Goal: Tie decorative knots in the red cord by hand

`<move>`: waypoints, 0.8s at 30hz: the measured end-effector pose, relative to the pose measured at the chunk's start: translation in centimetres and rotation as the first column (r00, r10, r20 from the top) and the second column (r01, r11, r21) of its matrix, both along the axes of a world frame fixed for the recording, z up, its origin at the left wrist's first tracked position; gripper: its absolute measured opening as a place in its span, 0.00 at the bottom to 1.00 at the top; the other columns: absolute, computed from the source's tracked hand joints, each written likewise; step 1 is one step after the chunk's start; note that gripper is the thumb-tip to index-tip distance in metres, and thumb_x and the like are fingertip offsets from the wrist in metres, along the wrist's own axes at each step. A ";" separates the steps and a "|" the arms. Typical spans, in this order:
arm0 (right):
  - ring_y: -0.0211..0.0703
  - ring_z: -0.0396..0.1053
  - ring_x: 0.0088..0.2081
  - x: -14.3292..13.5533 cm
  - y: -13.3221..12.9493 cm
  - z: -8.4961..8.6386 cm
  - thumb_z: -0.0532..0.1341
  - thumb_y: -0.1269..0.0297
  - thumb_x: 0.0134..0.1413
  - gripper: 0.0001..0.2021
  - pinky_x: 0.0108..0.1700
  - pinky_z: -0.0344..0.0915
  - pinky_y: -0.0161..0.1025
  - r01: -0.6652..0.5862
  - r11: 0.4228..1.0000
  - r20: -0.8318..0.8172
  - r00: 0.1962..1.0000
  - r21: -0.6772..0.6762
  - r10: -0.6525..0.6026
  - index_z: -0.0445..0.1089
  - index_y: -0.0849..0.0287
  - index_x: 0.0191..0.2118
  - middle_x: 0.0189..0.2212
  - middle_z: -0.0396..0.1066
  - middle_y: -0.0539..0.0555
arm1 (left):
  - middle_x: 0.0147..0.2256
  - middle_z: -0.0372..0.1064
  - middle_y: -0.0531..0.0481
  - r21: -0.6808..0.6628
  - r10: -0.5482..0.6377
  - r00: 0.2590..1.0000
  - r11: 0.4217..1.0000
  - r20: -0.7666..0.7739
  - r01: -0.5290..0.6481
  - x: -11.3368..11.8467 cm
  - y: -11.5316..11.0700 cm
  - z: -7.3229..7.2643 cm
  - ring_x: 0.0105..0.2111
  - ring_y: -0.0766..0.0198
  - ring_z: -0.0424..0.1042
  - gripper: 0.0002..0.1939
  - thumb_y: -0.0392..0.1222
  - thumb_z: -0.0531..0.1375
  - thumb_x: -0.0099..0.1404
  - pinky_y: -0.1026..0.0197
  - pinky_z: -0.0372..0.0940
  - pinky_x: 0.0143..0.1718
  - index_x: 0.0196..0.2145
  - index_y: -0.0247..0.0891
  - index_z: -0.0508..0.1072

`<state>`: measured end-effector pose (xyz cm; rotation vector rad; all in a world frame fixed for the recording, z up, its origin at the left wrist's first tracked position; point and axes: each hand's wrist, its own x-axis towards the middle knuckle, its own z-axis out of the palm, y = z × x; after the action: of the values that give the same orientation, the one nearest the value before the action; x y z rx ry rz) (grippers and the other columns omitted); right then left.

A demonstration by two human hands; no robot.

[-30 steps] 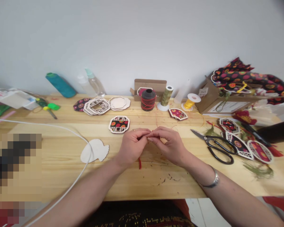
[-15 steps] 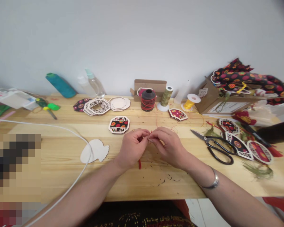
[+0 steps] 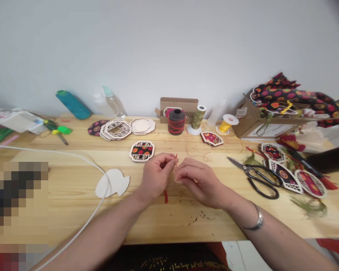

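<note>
Between thumb and fingers, my left hand (image 3: 158, 175) pinches a thin red cord, whose tip sticks up above the fingertips. A red strand (image 3: 166, 196) hangs out below that hand over the table. Close beside it, my right hand (image 3: 199, 180) has thumb and forefinger pinched at the lower part of the cord; the grip is too small to see clearly. Beyond the hands lies an ornament with a wooden lattice frame and patterned fabric (image 3: 142, 151). A white shell-shaped piece (image 3: 113, 183) is left of my left hand. Black-handled scissors (image 3: 257, 177) lie right of my right hand.
At the back stand a red thread spool (image 3: 176, 122), an olive spool (image 3: 198, 119) and a yellow spool (image 3: 227, 124). A cardboard box (image 3: 251, 122) holds patterned fabric at right. A white cable (image 3: 81, 153) crosses the left side over my forearm.
My right hand has moved slightly down and away from the left fingertips, turning a little. The red cord's tip now shows more above my left fingers. The view has shifted slightly.
</note>
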<state>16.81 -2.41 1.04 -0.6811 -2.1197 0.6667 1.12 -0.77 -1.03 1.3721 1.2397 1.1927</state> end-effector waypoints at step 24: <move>0.25 0.55 0.13 -1.6 0.5 -1.3 0.70 0.56 0.39 0.17 0.15 0.44 0.29 -0.249 0.223 -0.310 0.900 -0.943 -0.306 0.68 0.64 0.18 0.14 0.68 0.47 | 0.36 0.75 0.47 0.022 0.068 0.998 0.997 0.015 -0.069 0.3 -0.3 0.1 0.38 0.61 0.73 0.05 0.41 0.62 0.55 0.60 0.66 0.41 0.27 0.37 0.75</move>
<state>15.22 -1.90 -0.27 -1.0681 -0.9706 2.0249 1.45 -1.09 -0.93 1.3444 1.2757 1.2647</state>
